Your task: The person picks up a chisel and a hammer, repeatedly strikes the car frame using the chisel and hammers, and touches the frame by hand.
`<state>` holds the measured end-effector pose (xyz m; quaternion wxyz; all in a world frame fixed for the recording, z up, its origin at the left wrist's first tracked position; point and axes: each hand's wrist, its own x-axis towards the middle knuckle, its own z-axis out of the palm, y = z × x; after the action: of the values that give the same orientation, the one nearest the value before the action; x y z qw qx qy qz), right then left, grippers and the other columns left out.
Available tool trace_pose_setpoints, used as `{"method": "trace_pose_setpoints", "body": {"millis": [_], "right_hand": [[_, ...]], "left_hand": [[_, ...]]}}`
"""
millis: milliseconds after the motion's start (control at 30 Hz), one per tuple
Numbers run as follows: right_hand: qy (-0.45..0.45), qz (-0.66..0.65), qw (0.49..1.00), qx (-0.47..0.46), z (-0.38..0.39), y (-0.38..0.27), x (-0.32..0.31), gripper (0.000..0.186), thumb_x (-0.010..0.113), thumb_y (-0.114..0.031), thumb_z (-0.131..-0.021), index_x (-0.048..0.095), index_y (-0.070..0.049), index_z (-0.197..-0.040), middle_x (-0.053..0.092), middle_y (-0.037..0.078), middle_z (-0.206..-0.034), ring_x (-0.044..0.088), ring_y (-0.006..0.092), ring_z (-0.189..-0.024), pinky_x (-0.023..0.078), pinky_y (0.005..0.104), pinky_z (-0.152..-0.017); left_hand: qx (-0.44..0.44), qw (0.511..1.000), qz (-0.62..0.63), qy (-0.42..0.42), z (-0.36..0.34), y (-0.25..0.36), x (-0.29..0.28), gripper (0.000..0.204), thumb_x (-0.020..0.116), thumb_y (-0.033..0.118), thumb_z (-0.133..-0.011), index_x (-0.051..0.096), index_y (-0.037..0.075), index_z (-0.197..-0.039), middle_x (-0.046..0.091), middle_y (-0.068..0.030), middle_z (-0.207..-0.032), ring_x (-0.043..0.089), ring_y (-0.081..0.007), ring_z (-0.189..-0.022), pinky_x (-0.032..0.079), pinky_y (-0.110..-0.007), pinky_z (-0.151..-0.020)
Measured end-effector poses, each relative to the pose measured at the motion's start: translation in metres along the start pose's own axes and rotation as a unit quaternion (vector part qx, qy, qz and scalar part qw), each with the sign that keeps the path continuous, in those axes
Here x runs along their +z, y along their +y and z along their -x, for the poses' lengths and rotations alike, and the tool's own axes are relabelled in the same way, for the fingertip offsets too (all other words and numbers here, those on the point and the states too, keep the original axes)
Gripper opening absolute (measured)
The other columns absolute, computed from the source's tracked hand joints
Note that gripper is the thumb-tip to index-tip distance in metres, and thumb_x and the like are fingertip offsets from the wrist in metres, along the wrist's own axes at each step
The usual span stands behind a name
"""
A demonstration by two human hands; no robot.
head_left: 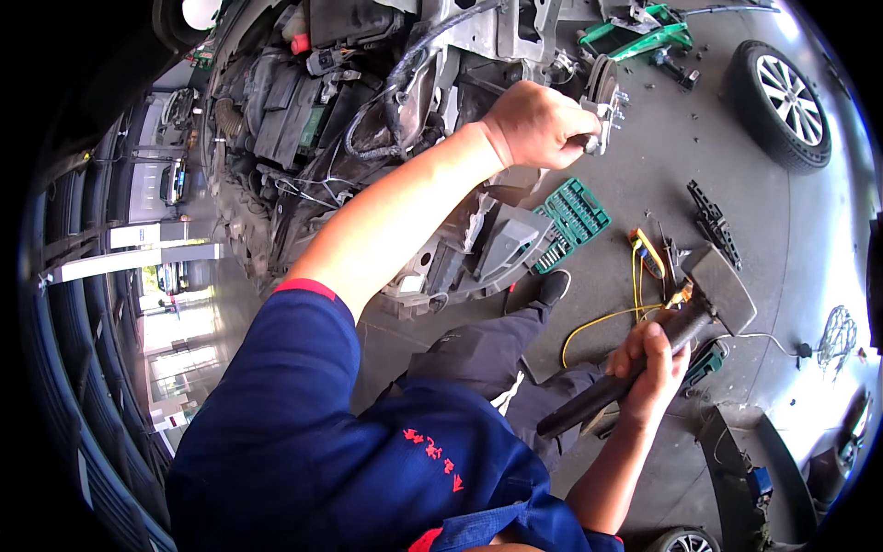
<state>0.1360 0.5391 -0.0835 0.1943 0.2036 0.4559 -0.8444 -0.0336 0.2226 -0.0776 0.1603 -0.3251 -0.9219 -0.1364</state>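
Observation:
My left hand [538,126] reaches up to the wheel side of the stripped car front. Its fingers are curled closed against a silver metal part [598,133], and what lies inside the grip is hidden. Just above sits the edge of a brake disc [603,81], with wheel studs [621,97] sticking out to its right. Lower right, my right hand [649,371] is wrapped round the dark handle of a sledgehammer [731,293]. The hammer's blocky grey head points up and to the right, away from the disc, and its handle end hangs over my legs.
An open green socket set [578,213] lies beside the detached grey panel [511,241]. A yellow meter [648,253] with yellow cables [589,327], a black jack [715,221], a green stand [635,35] and a loose wheel [782,106] are on the floor. Engine parts [294,115] fill the upper left.

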Motion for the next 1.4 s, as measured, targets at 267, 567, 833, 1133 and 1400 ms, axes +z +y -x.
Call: {"method": "trace_pose_setpoints", "body": {"millis": [267, 567, 833, 1133, 1400], "right_hand": [[-0.069, -0.036, 0.997, 0.031, -0.011, 0.018, 0.036, 0.024, 0.069, -0.015, -0.096, 0.051, -0.002, -0.106, 0.052, 0.007, -0.068, 0.051, 0.0164, -0.046, 0.047, 0.0324, -0.045], [-0.105, -0.030, 0.993, 0.037, -0.026, 0.025, 0.055, 0.021, 0.066, -0.015, -0.097, 0.051, -0.004, -0.106, 0.051, 0.006, -0.069, 0.050, 0.0155, -0.046, 0.046, 0.0313, -0.044], [-0.132, 0.035, 0.990, 0.042, -0.055, 0.013, 0.075, 0.019, 0.070, -0.013, -0.096, 0.052, -0.005, -0.095, 0.057, 0.004, -0.066, 0.056, 0.0148, -0.046, 0.047, 0.0307, -0.045], [-0.035, -0.096, 0.994, -0.042, -0.056, 0.033, 0.063, 0.019, 0.063, -0.021, -0.100, 0.052, -0.007, -0.092, 0.049, 0.001, -0.068, 0.050, 0.0139, -0.047, 0.047, 0.0323, -0.048], [0.009, -0.057, 0.995, -0.075, -0.041, -0.003, 0.058, 0.015, 0.064, -0.015, -0.097, 0.052, -0.008, -0.097, 0.049, 0.002, -0.065, 0.050, 0.0124, -0.047, 0.046, 0.0307, -0.045]], "left_hand": [[0.028, 0.999, 0.020, -0.026, -0.005, 0.006, -0.004, 0.020, 0.074, 0.013, -0.071, 0.073, 0.017, -0.090, 0.070, -0.0012, -0.075, 0.071, -0.0239, -0.070, 0.055, -0.036, -0.059], [0.022, 0.999, 0.005, -0.034, -0.013, 0.001, 0.000, 0.016, 0.074, 0.016, -0.073, 0.072, 0.019, -0.088, 0.070, -0.0011, -0.074, 0.071, -0.0243, -0.069, 0.055, -0.037, -0.058], [-0.012, 0.997, -0.044, -0.063, -0.018, -0.005, 0.016, 0.014, 0.075, 0.019, -0.076, 0.073, 0.020, -0.090, 0.074, -0.0015, -0.081, 0.074, -0.0240, -0.076, 0.059, -0.037, -0.062], [0.003, 0.999, -0.028, -0.037, -0.021, 0.001, 0.015, 0.017, 0.073, 0.017, -0.073, 0.074, 0.021, -0.089, 0.073, -0.0020, -0.077, 0.073, -0.0233, -0.072, 0.058, -0.037, -0.061], [-0.012, 0.998, -0.045, -0.033, -0.017, -0.011, 0.009, 0.016, 0.071, 0.016, -0.075, 0.074, 0.020, -0.091, 0.073, -0.0019, -0.078, 0.074, -0.0238, -0.074, 0.059, -0.037, -0.061]]}}
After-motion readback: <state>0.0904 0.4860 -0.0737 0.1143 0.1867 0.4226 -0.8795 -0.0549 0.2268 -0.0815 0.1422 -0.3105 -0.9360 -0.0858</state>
